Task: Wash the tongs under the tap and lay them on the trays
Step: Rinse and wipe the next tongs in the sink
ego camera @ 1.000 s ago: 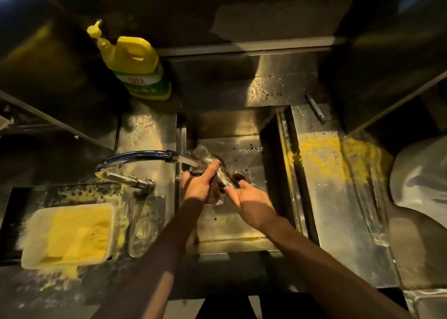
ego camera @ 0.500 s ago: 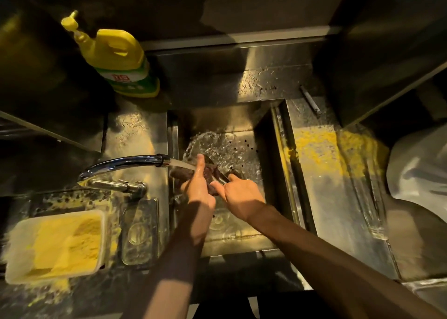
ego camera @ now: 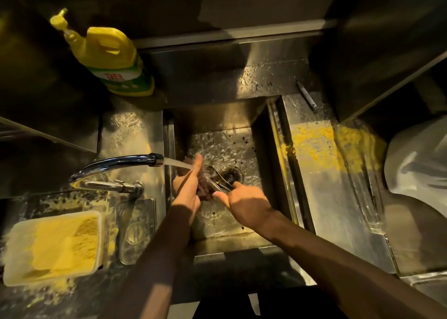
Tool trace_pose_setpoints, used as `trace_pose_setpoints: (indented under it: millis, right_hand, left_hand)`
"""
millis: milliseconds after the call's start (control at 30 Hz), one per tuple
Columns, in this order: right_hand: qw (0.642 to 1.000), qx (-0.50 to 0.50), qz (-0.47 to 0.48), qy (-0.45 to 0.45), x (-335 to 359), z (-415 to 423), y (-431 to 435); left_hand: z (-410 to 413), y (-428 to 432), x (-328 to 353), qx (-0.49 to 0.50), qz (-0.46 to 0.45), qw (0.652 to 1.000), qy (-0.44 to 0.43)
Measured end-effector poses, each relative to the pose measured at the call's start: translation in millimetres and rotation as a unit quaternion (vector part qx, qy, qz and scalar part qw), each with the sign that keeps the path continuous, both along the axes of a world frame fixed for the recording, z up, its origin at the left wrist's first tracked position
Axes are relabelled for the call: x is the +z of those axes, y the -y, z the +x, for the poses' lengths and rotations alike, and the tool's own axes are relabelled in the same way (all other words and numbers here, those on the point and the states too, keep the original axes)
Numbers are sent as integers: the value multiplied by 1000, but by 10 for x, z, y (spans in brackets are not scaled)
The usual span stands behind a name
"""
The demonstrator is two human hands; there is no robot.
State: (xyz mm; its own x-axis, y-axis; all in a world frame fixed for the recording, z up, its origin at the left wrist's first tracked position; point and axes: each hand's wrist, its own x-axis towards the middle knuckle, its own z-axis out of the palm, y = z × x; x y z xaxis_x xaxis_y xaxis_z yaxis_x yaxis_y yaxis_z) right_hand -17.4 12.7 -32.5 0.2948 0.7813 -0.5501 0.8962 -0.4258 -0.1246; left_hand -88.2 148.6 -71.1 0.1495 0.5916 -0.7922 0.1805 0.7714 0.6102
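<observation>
Across the whole view ran a wet steel desk [ego camera: 326, 197], dusted with yellow powder [ego camera: 312, 147] to the right of the sink. Sunk into its middle was the square sink [ego camera: 217, 115], its floor wet and speckled with dark bits. At the far right edge lay a pale, crumpled sheet of plastic [ego camera: 416, 164]. On the left, near the front, stood a white tub [ego camera: 53, 246] filled with the same yellow powder, with a clear lid [ego camera: 135, 229] lying just beside it. A yellow detergent bottle [ego camera: 113, 60] with a green label stood at the back left.

From the left rim the chrome tap [ego camera: 116, 164] reached over the sink, and its water [ego camera: 179, 164] ran onto the left hand [ego camera: 187, 188]. That hand, one finger pointing straight up, cupped a dark reddish pad [ego camera: 204, 185] against the tongs [ego camera: 217, 181]. The right hand [ego camera: 246, 205] pinched the tongs' near end between thumb and fingers, holding them low over the sink, above the drain [ego camera: 232, 173] and beside the stream. A small grey stick [ego camera: 307, 95] lay on the desk behind the sink's right corner.
</observation>
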Motion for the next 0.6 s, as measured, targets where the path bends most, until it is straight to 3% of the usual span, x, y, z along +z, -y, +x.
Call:
trace_pose_setpoints:
  millis: [100, 200, 267, 367, 467, 600]
  right_hand:
    - [999, -24, 14, -36, -30, 125, -21]
    - [997, -30, 10, -70, -42, 304, -25]
    - [998, -7, 4, -63, -37, 385, -23]
    - [998, -31, 21, -58, -43, 357, -59]
    - [995, -56, 35, -77, -68, 200, -16]
    - [998, -23, 58, -32, -16, 303, 71]
  left_hand:
    - [-17, -80, 150, -151, 72, 985, -37]
    - [-123, -244, 254, -361, 133, 922, -49]
    - [-168, -263, 244, -418, 169, 890, -58]
    - [-107, -122, 198, -294, 179, 937, -58]
    - [-23, -36, 121, -96, 92, 991, -31]
    - [29, -57, 39, 42, -41, 998, 34]
